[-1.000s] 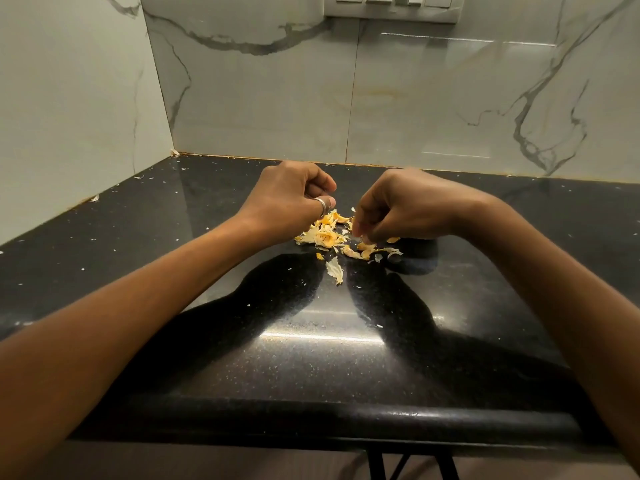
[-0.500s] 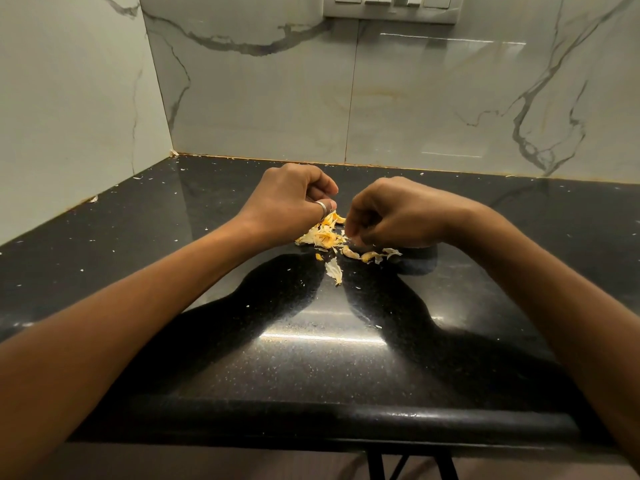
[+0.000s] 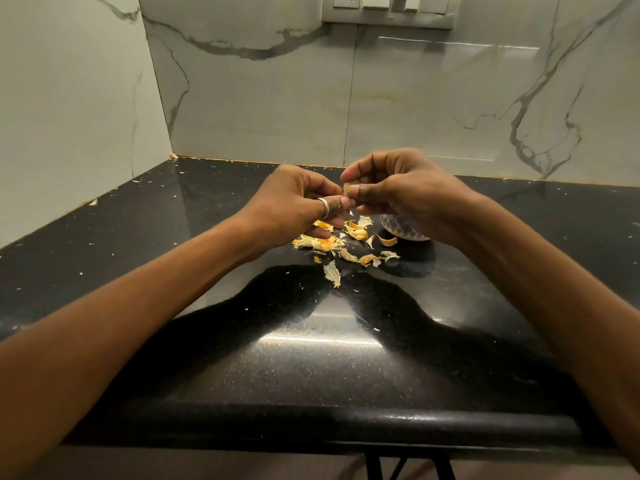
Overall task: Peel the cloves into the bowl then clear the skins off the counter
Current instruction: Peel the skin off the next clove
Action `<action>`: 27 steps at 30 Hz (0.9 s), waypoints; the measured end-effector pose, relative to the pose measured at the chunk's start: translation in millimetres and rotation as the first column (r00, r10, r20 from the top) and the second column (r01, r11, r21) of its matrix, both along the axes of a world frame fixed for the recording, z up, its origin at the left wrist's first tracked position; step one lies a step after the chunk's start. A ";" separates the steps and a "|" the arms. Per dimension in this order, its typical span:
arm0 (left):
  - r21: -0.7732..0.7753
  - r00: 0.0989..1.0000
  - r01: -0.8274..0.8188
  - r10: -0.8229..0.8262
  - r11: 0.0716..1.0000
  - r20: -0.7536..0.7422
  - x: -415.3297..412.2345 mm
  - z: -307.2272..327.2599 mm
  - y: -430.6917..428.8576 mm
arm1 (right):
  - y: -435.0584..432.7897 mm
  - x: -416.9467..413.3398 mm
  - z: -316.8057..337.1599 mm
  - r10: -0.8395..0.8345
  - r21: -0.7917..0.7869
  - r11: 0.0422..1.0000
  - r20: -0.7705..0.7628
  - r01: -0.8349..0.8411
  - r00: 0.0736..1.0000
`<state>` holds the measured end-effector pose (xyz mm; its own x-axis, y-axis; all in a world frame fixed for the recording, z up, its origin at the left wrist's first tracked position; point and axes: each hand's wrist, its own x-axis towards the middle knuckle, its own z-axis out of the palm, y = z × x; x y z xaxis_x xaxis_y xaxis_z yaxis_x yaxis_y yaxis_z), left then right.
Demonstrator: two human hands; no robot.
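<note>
Clove [image 3: 346, 189], 1 small pale piece, is held in the air between 2 hands, above the back half of the counter and over the heap of skins.

The counter [image 3: 311, 362] is polished black stone, from its rounded front edge to the back edge, where it meets marble-look wall tiles [image 3: 263, 98]. A switch plate [image 3: 388, 10] sits high on the back wall.

The right hand [image 3: 405, 195] pinches the clove between thumb and forefinger, its other fingers curled in. The left hand [image 3: 294, 202] has its fingers curled too, and its thumb and a fingertip nip the clove's lower end.

The bowl [image 3: 401, 232], small and white with a blue diamond pattern, stands on the counter just beside the skins on their right. The right hand and wrist cover its rim and inside, so I cannot tell what is in it.

The skins [image 3: 356, 233] lie in a loose, papery, yellowish heap near the counter's middle, under the hands. 1 longer skin lies apart, toward the front edge.

A silver ring [image 3: 324, 206] sits on a left finger. Tiny white flecks [image 3: 91, 202] dot the counter, thicker toward the left edge.
</note>
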<state>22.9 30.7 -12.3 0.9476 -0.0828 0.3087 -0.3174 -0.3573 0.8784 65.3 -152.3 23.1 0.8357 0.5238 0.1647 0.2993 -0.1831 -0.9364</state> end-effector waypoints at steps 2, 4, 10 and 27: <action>0.009 1.000 -0.011 0.011 1.000 0.019 1.8 -1.5 0.6 | 0.5 0.2 -0.2 0.002 0.046 0.999 -0.030 -0.001 1.000; 0.020 0.999 -0.033 0.032 0.999 0.042 2.4 -2.3 1.0 | 0.9 1.6 -0.6 0.004 0.075 0.997 -0.045 0.000 0.999; 0.244 0.906 -0.287 0.180 0.926 0.384 4.8 -6.6 3.3 | 7.4 4.3 -9.1 -0.016 0.088 0.996 -0.009 0.017 1.000; -0.046 0.993 -0.107 0.109 0.993 0.043 1.5 -1.1 2.6 | 10.7 7.1 -19.0 -0.157 0.059 0.987 0.168 0.149 0.973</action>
<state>24.4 33.2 -13.4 0.9353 0.0333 0.3522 -0.3187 -0.3529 0.8797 72.4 -141.6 4.2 0.8628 0.3806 0.3328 0.4275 -0.1976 -0.8822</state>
